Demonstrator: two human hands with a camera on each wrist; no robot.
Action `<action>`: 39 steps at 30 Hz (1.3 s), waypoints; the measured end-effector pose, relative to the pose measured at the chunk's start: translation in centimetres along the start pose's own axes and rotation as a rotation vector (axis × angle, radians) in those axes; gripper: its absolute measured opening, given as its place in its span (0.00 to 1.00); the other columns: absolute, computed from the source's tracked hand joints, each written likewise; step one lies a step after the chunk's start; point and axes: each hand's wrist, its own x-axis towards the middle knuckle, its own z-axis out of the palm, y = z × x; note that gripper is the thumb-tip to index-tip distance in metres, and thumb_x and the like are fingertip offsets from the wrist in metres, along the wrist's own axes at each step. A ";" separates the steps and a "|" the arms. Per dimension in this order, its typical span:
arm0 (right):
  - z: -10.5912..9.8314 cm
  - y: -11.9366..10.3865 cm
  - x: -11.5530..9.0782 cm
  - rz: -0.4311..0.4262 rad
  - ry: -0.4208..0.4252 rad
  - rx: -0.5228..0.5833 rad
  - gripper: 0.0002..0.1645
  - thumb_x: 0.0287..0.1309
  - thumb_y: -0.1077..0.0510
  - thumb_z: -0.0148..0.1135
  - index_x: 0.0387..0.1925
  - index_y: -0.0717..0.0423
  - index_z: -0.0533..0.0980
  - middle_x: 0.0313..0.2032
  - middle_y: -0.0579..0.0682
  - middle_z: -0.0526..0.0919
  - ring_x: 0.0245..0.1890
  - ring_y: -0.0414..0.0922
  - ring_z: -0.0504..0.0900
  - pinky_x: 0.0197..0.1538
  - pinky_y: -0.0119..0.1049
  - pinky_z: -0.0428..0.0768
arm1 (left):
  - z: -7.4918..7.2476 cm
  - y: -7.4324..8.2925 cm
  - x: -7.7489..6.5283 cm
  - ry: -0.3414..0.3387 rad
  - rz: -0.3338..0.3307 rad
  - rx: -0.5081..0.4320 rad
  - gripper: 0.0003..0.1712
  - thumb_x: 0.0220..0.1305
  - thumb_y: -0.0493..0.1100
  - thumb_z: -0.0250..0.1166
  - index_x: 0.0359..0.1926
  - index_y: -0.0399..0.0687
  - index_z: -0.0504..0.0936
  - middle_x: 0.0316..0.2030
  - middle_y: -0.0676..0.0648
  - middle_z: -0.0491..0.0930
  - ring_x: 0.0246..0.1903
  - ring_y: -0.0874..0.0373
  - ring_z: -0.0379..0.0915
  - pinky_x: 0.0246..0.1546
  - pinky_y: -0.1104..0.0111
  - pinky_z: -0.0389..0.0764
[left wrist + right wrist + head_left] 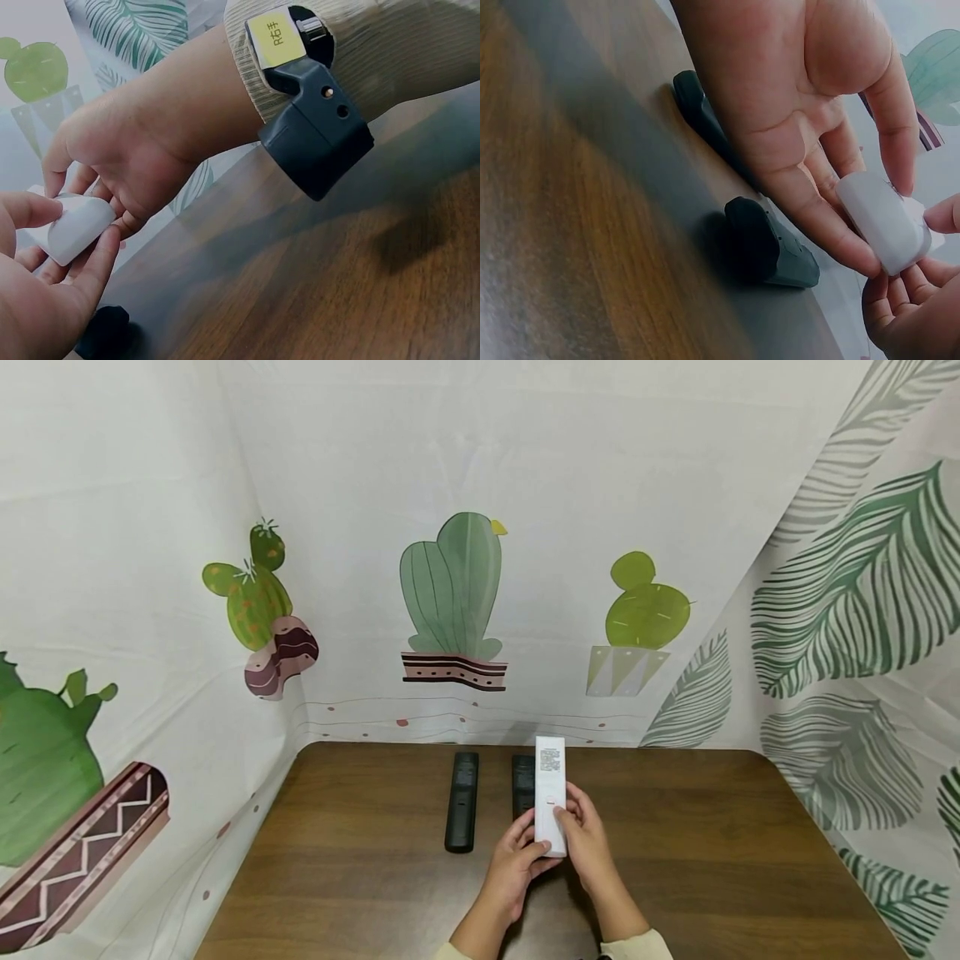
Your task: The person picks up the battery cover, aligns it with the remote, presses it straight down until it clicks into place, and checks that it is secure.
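Both hands hold a white remote control (550, 789) above the wooden table, its long side pointing away from me. Its back is turned up, with a printed label near the far end. My left hand (513, 868) grips the near end, thumb on the lower left edge and fingers around the side. On the other side, my right hand (588, 847) has its thumb on the remote's back, below a small mark; its other fingers wrap the right edge. The remote's front faces down, hidden in the head view. Just behind it lies a black remote control (522, 777), partly covered.
Another black remote control (461, 802) lies to the left on the brown table (360, 860). A white cloth printed with cacti (457, 593) and leaves hangs behind and beside the table. A dark wrist camera mount (315, 127) sits on the right sleeve.
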 end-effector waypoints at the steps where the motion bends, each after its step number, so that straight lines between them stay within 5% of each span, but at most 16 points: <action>1: 0.0 0.0 0.0 0.000 0.001 0.000 0.30 0.71 0.65 0.52 0.72 0.59 0.63 0.53 0.64 0.78 0.41 0.37 0.76 0.45 0.29 0.76 | 0.0 0.0 0.0 -0.001 0.004 0.003 0.40 0.63 0.31 0.61 0.75 0.37 0.59 0.61 0.37 0.75 0.50 0.53 0.82 0.53 0.58 0.85; 16: -1.1 0.4 0.2 0.000 0.044 -0.001 0.30 0.72 0.63 0.53 0.73 0.60 0.63 0.51 0.63 0.78 0.39 0.36 0.78 0.41 0.29 0.79 | 0.5 0.0 -0.4 -0.010 0.016 0.050 0.36 0.62 0.33 0.61 0.72 0.32 0.65 0.70 0.32 0.67 0.53 0.55 0.79 0.54 0.64 0.83; 39: -2.8 1.3 0.6 0.065 0.094 -0.069 0.31 0.73 0.58 0.55 0.74 0.55 0.63 0.54 0.63 0.77 0.41 0.38 0.77 0.39 0.30 0.80 | 1.2 -0.9 -1.0 -0.064 -0.016 0.115 0.37 0.63 0.36 0.61 0.72 0.31 0.64 0.67 0.32 0.71 0.63 0.51 0.74 0.55 0.68 0.81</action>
